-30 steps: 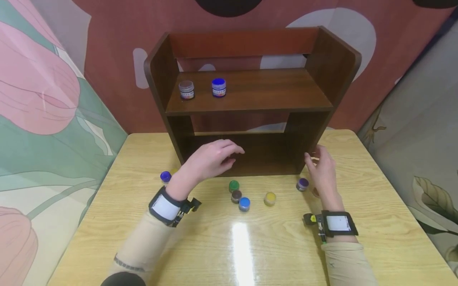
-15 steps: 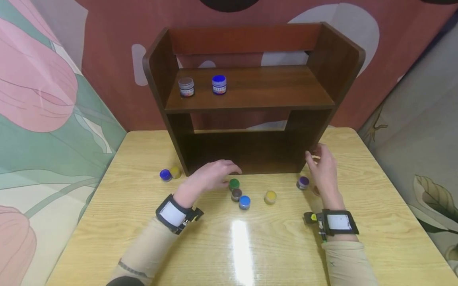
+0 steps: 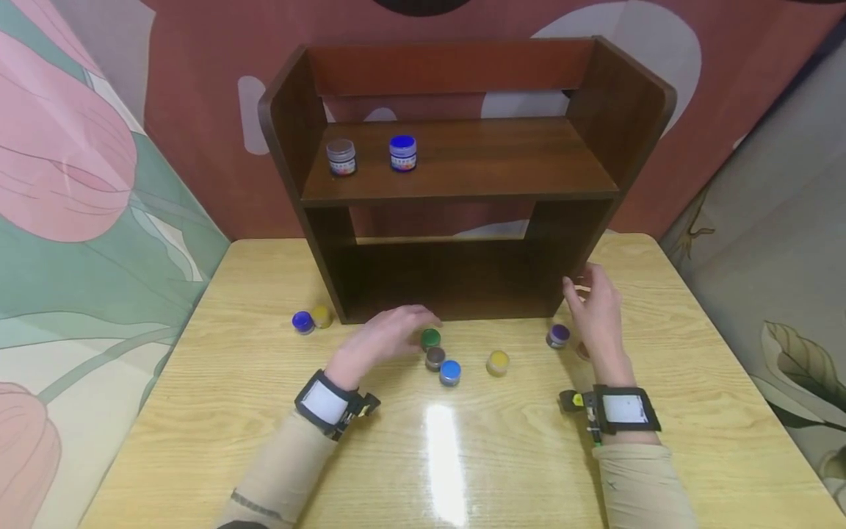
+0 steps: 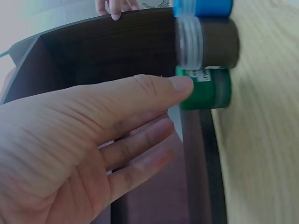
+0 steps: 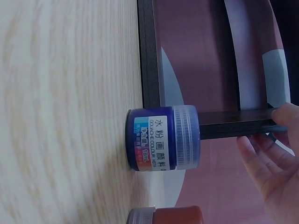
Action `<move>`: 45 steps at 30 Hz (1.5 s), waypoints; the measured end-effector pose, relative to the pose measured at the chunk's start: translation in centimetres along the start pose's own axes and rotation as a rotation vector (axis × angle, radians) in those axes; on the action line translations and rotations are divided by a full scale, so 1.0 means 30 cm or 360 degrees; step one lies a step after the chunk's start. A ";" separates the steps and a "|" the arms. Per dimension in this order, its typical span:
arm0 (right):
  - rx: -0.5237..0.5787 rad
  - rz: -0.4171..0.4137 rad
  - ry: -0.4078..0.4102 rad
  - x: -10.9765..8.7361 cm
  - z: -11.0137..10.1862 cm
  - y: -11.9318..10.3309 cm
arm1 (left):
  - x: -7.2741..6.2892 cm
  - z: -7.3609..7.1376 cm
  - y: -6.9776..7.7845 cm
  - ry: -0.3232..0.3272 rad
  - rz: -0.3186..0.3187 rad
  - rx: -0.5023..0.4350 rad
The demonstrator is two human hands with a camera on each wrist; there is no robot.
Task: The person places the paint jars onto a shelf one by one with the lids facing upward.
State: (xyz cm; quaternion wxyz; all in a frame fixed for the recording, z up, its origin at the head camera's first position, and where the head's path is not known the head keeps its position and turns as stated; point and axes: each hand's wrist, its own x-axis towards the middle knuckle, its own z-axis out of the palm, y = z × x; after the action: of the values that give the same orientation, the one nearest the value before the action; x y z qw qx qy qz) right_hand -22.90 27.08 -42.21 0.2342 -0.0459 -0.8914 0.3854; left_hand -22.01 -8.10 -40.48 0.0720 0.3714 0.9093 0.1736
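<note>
My left hand (image 3: 385,339) reaches to the green paint jar (image 3: 431,339), in front of the dark brown wooden shelf (image 3: 456,198). In the left wrist view the thumb overlaps the green jar's edge and the other fingers are loosely bent behind; contact is unclear. A brown jar (image 3: 435,358) and a light blue jar (image 3: 450,372) stand in a row beside the green one. My right hand (image 3: 596,308) grips the front edge of the shelf's right side panel, thumb on one face, fingers on the other. Below it stands a purple gouache jar (image 5: 161,138).
A yellow jar (image 3: 498,363) stands right of the row. Dark blue (image 3: 302,322) and yellow-lidded jars (image 3: 322,317) sit left of the shelf. On the upper board are a brown-lidded jar (image 3: 341,157) and a blue jar (image 3: 403,153). A reddish jar (image 5: 180,217) is near my right wrist.
My left hand has come down from before the lower compartment to the green jar. The right hand stays at the side panel. The view has shifted slightly.
</note>
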 end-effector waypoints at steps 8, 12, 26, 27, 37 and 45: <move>-0.0015 0.0002 -0.0001 -0.002 -0.001 -0.002 | 0.007 0.063 -0.016 0.0010 -0.0004 -0.0010; -0.0002 0.0001 -0.0002 -0.001 -0.001 0.003 | 0.010 0.085 -0.020 0.0019 -0.0002 -0.0013; 0.0010 -0.0010 0.0000 -0.001 0.005 0.000 | 0.010 0.120 -0.054 0.0097 0.0022 -0.0043; 0.0009 -0.0009 0.0001 -0.001 0.004 -0.001 | 0.009 0.118 -0.056 0.0118 0.0018 -0.0055; -0.0007 -0.0026 0.0012 0.001 0.002 -0.004 | 0.011 0.090 -0.062 0.0246 -0.0015 -0.0164; -0.0005 -0.0016 0.0002 0.001 0.001 -0.004 | 0.008 0.079 -0.070 0.0314 0.0015 -0.0085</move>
State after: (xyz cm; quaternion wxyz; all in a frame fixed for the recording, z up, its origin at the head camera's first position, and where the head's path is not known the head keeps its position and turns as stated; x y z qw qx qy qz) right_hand -22.93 26.99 -42.14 0.2367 -0.0420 -0.8920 0.3828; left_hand -22.94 -8.71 -43.46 -0.0090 0.3546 0.9053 0.2338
